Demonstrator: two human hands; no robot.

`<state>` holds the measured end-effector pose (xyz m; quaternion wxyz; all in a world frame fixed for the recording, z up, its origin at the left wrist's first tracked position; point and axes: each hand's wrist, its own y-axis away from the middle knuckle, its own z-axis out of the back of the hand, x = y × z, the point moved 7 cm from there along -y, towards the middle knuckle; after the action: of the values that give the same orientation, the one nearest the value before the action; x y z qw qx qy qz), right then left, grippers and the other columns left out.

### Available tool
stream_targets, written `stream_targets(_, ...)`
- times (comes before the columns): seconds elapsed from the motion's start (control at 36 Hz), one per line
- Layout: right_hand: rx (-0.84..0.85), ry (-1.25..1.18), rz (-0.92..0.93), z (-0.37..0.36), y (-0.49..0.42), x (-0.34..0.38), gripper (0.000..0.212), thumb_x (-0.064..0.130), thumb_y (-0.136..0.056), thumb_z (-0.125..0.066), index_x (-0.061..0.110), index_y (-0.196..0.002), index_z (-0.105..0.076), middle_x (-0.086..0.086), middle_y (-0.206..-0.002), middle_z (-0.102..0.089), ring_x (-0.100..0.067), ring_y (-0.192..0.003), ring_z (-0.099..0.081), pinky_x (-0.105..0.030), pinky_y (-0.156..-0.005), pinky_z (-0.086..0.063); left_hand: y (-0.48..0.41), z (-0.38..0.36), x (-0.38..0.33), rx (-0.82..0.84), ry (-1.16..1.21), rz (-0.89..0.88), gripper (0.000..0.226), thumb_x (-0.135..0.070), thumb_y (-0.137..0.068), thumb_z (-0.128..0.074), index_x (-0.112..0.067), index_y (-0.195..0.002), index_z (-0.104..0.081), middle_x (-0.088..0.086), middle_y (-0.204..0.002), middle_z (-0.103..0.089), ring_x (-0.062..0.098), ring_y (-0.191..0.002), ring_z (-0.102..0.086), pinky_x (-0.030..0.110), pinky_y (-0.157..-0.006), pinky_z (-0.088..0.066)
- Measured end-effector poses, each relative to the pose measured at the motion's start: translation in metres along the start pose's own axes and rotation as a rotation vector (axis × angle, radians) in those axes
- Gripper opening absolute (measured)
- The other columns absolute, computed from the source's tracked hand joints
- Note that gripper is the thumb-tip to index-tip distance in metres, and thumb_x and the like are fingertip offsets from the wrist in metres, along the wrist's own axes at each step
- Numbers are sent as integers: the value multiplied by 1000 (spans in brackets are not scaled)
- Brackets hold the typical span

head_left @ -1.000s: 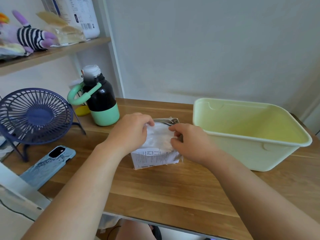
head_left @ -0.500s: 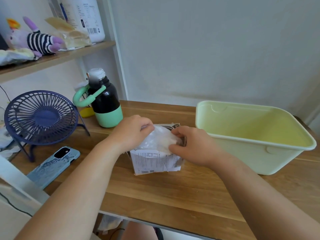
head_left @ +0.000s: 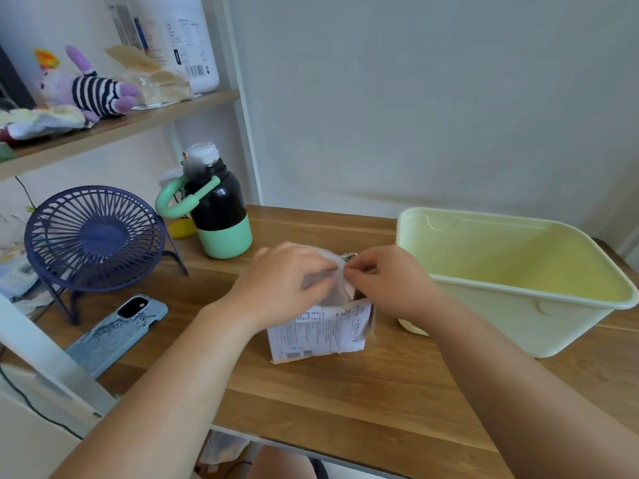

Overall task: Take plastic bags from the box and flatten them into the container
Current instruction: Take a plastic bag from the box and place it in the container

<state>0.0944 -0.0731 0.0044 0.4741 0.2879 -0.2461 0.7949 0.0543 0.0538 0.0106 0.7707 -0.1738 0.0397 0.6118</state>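
Right now my left hand and right hand meet at centre frame, both pinching a crumpled whitish plastic bag that bulges from the small printed box on the worktop. At right of the frame, just beside the box, sits the pale green container, with nothing showing inside. I judge the bag light, soft and slippery, likely to spring back. I'd pinch opposite edges and draw the film taut before pressing it flat.
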Motion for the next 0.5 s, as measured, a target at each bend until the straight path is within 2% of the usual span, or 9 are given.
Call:
stream_targets(0.03, -4, -57, -17, 2, 0, -1, 22, 15, -91, -52, 3, -84, -70, -8, -82, -68, -19, -66, -54, -30, -61, -47, 0, -4, 4, 37, 2, 38, 37, -43, -96, -50, -35, -131, -58, -16, -130, -59, 10, -123, -47, 42, -103, -36)
stream_targets(0.08, 9, -144, -54, 2, 0, -4, 21, 17, -91, -53, 4, -86, -68, -7, -80, -68, -14, -65, -53, -29, -61, -47, 0, -3, 10, 13, 69, 78, 34, -42, -95, -52, -34, -128, -61, -14, -122, -64, 8, -115, -54, 38, -100, -41)
stream_targets(0.14, 7, -202, -76, 3, 1, -7, 18, 19, -93, -52, 10, -85, -65, -2, -77, -65, -12, -66, -54, -29, -63, -47, 0, 1, 13, -29, 172, 115, 31, -38, -94, -57, -29, -122, -66, -16, -116, -63, 4, -108, -57, 26, -93, -44)
stream_targets(0.19, -18, -273, -85, 4, 1, -8, 17, 20, -94, -52, 18, -81, -62, 6, -73, -61, -9, -65, -51, -25, -61, -44, -1, 2, 19, -36, 235, 159, 38, -43, -89, -63, -28, -124, -63, -21, -117, -57, -1, -109, -52, 13, -84, -39)
stream_targets(0.25, -63, -372, -92, 7, 0, -9, 17, 20, -95, -51, 20, -80, -59, 6, -73, -59, -9, -62, -49, -27, -63, -41, -1, 2, 23, -37, 236, 188, 44, -47, -82, -70, -30, -122, -59, -20, -112, -54, 0, -101, -50, 7, -73, -33)
stream_targets(0.31, -123, -506, -104, 11, -1, -9, 18, 20, -96, -50, 18, -80, -57, 2, -78, -62, -12, -62, -48, -32, -65, -39, 0, 1, 25, -34, 215, 205, 40, -50, -78, -73, -26, -108, -60, -17, -99, -58, 6, -91, -54, 15, -66, -36)
stream_targets(0.36, -197, -660, -131, 17, -2, -10, 19, 21, -97, -49, 15, -81, -57, -3, -81, -64, -16, -64, -49, -34, -65, -41, 2, -2, 24, -11, 224, 212, 50, -50, -78, -73, -26, -119, -59, -19, -109, -58, 7, -101, -57, 23, -79, -44)
stream_targets(0.42, -309, -858, -138, 29, -2, -8, 20, 21, -99, -47, 14, -83, -56, -1, -82, -66, -16, -63, -48, -31, -61, -44, 3, -3, 22, 0, 236, 234, 62, -50, -78, -73, -27, -132, -53, -22, -120, -53, 4, -111, -54, 28, -94, -45)
stream_targets(0.5, -436, -1167, -121, 47, 0, -10, 24, 18, -101, -42, 14, -80, -52, 0, -79, -66, -18, -63, -46, -27, -57, -41, 2, -3, 20, 1, 224, 248, 55, -56, -76, -70, -28, -122, -58, -17, -111, -63, 7, -102, -59, 38, -92, -50)
